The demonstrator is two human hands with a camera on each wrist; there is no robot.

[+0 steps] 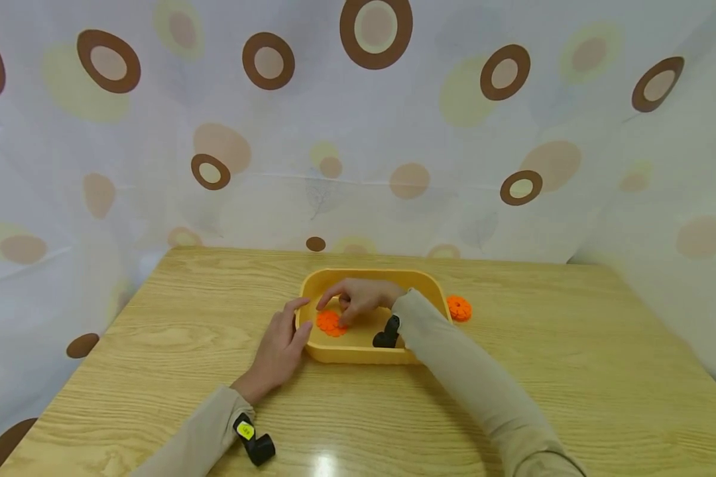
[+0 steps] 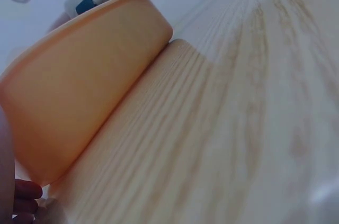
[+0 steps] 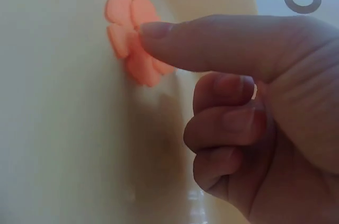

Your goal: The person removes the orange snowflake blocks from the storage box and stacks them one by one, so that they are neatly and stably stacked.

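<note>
A yellow plastic tray (image 1: 358, 356) stands on the wooden table. At its left end, my left hand (image 1: 279, 348) holds the rim with thumb and fingers spread around the corner. In the left wrist view, curled fingertips (image 2: 26, 195) show beside the tray's outer wall (image 2: 90, 75). An orange flower-shaped piece (image 1: 329, 323) lies inside the tray, toward the left. My right hand (image 1: 362, 296) reaches over it, index finger and thumb apart on either side. In the right wrist view the thumb (image 3: 212, 44) overlaps the orange petals, and the other fingers are curled in.
More orange flower-shaped pieces (image 1: 459, 309) lie close together on the table, just right of the tray. Black wrist cameras sit on both sleeves; the right one (image 1: 386, 333) hangs over the tray's inside. A patterned cloth (image 1: 358, 165) rises behind the table's back edge.
</note>
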